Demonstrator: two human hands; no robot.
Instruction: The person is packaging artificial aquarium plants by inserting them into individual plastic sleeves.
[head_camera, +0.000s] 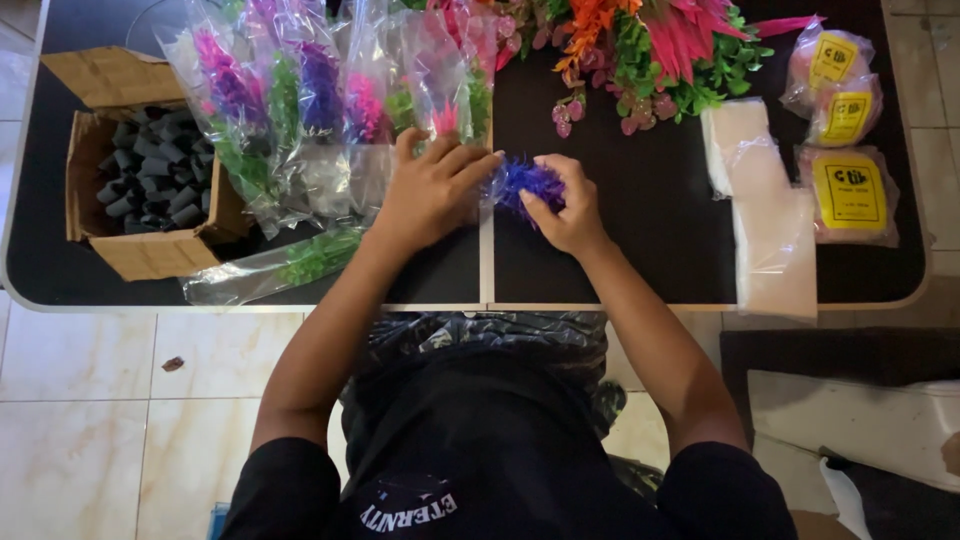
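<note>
Blue-purple plastic flower sprig, spiky and tufted, sits mid-table straddling the pale seam of the black matte table. Right hand has fingers curled shut around the sprig's right side, wrist bent inward, forearm angling down-right toward the body. Left hand lies palm-down, fingers spread and extended, fingertips meeting the sprig's left end and resting on crinkly clear film; not clamped on anything I can confirm. Far left of the hands: fan of clear cellophane sleeves holding purple, pink and green artificial stems, glossy and wrinkled. One more sleeved green sprig lies flat near the table's near edge. Left end: open brown cardboard box, flaps out, packed with dark grey tube-like pieces. Far centre-right: loose heap of artificial flowers, orange, pink, green, feathery texture. Right: stack of flat clear plastic bags, milky translucent, plus three bagged packs with yellow labels. Floor is pale glossy tile.
</note>
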